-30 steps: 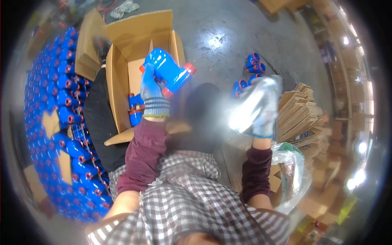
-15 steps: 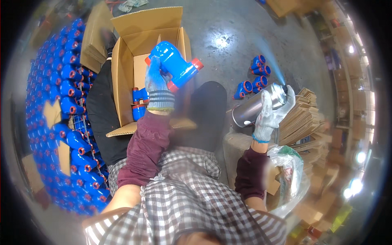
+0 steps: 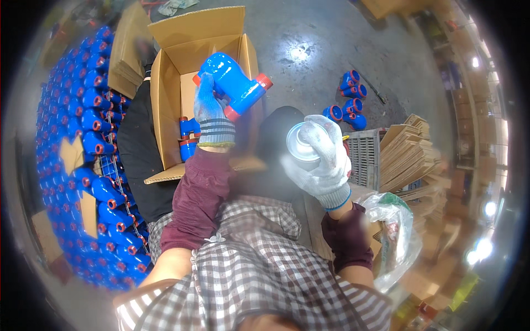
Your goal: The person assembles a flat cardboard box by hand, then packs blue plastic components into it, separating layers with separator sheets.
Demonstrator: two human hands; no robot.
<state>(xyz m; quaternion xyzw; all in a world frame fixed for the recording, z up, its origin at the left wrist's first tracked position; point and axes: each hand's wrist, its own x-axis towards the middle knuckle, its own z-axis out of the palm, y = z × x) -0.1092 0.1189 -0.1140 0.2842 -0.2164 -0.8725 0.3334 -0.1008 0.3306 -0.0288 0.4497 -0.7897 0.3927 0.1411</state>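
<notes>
My left hand, in a blue and grey knit glove, grips a glossy blue pipe fitting with red caps on its ends. The fitting is held tilted above an open cardboard box. Inside the box, more blue fittings with red ends lie near its close side. My right hand, in a whitish glove, is wrapped round a silver spray can. One round end of the can faces up toward me; its nozzle cannot be made out.
Rows of blue fittings fill the left side, beside a wire mesh. Several more fittings stand on the floor at right, near a thin dark rod. A grey crate, cardboard pieces and a clear plastic bag are nearer.
The spray can has moved left and turned from lying slanted, with a bluish spray streak at its tip, to end-on. No streak shows now. The held fitting has barely shifted.
</notes>
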